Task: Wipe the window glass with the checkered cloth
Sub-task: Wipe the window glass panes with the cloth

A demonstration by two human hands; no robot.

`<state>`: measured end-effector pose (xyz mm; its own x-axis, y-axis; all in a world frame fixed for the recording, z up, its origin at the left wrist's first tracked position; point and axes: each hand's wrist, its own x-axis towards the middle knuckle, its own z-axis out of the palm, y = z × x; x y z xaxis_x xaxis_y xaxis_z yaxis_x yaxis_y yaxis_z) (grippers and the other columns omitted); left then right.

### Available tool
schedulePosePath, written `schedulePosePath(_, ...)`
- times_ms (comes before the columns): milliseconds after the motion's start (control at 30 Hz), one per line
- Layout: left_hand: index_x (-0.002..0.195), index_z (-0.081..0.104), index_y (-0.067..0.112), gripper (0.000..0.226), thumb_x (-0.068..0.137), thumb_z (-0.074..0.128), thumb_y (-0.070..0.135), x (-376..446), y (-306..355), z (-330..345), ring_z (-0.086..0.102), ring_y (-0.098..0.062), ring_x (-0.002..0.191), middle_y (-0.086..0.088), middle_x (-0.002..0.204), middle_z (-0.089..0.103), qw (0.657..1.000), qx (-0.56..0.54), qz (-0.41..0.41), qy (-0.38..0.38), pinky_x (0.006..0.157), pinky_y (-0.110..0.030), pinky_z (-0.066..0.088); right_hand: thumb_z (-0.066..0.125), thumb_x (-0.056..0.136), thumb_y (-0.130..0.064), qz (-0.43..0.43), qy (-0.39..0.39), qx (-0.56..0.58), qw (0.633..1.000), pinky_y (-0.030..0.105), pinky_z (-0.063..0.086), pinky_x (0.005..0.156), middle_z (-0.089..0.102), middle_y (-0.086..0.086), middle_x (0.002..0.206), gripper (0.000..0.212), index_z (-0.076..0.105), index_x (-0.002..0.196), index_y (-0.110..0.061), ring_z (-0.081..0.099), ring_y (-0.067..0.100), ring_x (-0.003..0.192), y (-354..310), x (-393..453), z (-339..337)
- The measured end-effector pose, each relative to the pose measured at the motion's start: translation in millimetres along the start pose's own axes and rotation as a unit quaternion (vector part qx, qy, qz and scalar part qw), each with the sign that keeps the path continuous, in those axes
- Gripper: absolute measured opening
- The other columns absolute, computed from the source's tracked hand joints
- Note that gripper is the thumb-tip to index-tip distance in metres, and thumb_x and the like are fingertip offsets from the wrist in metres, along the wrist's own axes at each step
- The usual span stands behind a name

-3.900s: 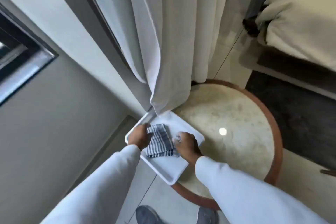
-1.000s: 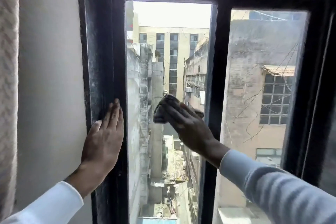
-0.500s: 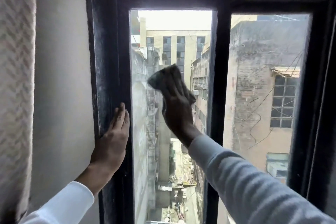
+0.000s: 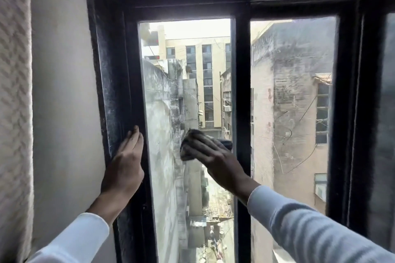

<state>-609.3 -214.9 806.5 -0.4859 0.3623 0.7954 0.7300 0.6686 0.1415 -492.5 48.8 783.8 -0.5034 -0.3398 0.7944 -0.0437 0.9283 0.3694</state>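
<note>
The window has a black frame (image 4: 115,92) and two glass panes. On the left pane (image 4: 183,70), my right hand (image 4: 213,156) presses the bunched checkered cloth (image 4: 188,145) flat against the glass at mid height, near the centre bar (image 4: 242,92). The cloth looks dark against the light and my fingers cover most of it. My left hand (image 4: 126,164) lies flat with fingers together on the left side of the frame, holding nothing. The right pane (image 4: 292,102) looks hazy and smeared.
A pale wall (image 4: 64,92) and a textured curtain edge (image 4: 12,92) stand on the left. Another dark frame post (image 4: 350,113) closes the right side. Buildings and an alley show through the glass.
My right hand has slid the cloth down the left pane and toward the centre bar, from higher up half a second ago. My left hand stays on the frame. The view has tilted upward.
</note>
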Motion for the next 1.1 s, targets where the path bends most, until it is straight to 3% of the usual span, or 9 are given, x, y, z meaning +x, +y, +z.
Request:
schedulePosePath(67,0.162,0.042,-0.007,0.078,0.089,0.058,-0.027,0,-1,1,0.038,-0.035,0.164,-0.016,0.176,0.037,1.0,-0.006,-0.008,-0.002,0.134,-0.041,0.03,0.039,0.099,0.012,0.115,0.062,0.011,0.991,0.054,0.04,0.136,0.047,0.005,0.178,0.074,0.056,0.165,-0.019,0.035,0.026,0.171,0,9,-12)
schedulePosePath(200,0.164,0.042,-0.002,0.076,0.093,0.069,-0.011,1,16,-2,0.04,-0.036,0.162,-0.014,0.177,0.036,0.999,-0.026,-0.039,-0.005,0.127,-0.051,0.044,0.051,0.108,-0.005,-0.079,-0.097,0.016,0.992,0.047,0.035,0.139,0.06,0.003,0.17,0.05,0.068,0.153,-0.019,0.045,0.026,0.167,-17,-25,-19)
schedulePosePath(300,0.164,0.043,0.002,0.075,0.094,0.072,0.0,13,43,-10,0.037,-0.039,0.162,-0.016,0.175,0.038,0.999,-0.035,-0.03,-0.01,0.121,-0.064,0.046,0.047,0.107,-0.008,-0.077,-0.138,0.019,0.987,0.04,0.037,0.136,0.069,0.0,0.16,0.047,0.074,0.144,-0.019,0.055,0.023,0.16,-7,-57,-34)
schedulePosePath(467,0.172,0.029,0.03,0.082,0.101,0.07,0.04,59,100,-29,0.023,-0.028,0.17,0.0,0.184,0.019,0.99,-0.004,0.138,0.01,0.121,-0.071,0.037,0.07,0.102,-0.014,-0.136,-0.153,-0.053,0.977,0.037,0.058,0.121,0.072,-0.007,0.156,0.038,0.08,0.135,-0.028,0.066,0.019,0.15,0,-136,-51)
schedulePosePath(600,0.176,0.011,0.025,0.096,0.101,0.06,0.061,102,161,-27,0.009,-0.021,0.172,0.001,0.186,-0.001,0.954,0.076,0.288,0.005,0.13,-0.054,0.025,0.064,0.095,0.008,0.075,-0.012,-0.074,0.994,0.044,0.056,0.124,0.063,0.005,0.166,0.061,0.07,0.151,-0.018,0.059,0.029,0.156,32,-156,-70)
schedulePosePath(700,0.176,0.001,0.018,0.114,0.095,0.057,0.075,111,193,-12,0.003,-0.017,0.172,0.0,0.185,-0.011,0.935,0.123,0.332,-0.004,0.134,-0.048,0.017,0.056,0.096,0.018,0.409,0.13,-0.026,0.903,0.045,0.043,0.133,0.049,0.013,0.174,0.069,0.059,0.161,-0.006,0.049,0.039,0.163,88,-158,-91)
schedulePosePath(767,0.175,0.003,0.013,0.123,0.089,0.064,0.076,110,204,-2,0.006,-0.019,0.172,-0.003,0.185,-0.009,0.935,0.123,0.332,0.006,0.134,-0.048,0.019,0.056,0.108,0.004,0.499,0.175,0.014,0.848,0.037,0.024,0.141,0.035,0.014,0.18,0.058,0.051,0.165,-0.002,0.038,0.042,0.169,105,-170,-81)
schedulePosePath(933,0.176,0.005,0.013,0.131,0.081,0.067,0.08,112,207,20,0.01,-0.019,0.172,-0.003,0.186,-0.004,0.942,0.105,0.314,0.05,0.132,-0.044,0.015,0.045,0.121,-0.03,0.202,0.054,-0.029,0.978,0.046,0.01,0.145,0.009,-0.007,0.191,0.063,0.021,0.179,-0.035,0.011,0.026,0.178,140,-135,-60)
schedulePosePath(1100,0.176,0.008,0.014,0.132,0.078,0.063,0.085,118,203,31,0.016,-0.018,0.171,-0.002,0.186,0.001,0.938,0.117,0.316,0.078,0.131,-0.05,0.024,0.044,0.12,-0.024,0.288,0.187,-0.059,0.937,0.054,0.019,0.144,0.021,-0.004,0.189,0.056,0.037,0.174,-0.033,0.014,0.026,0.178,168,-73,-71)
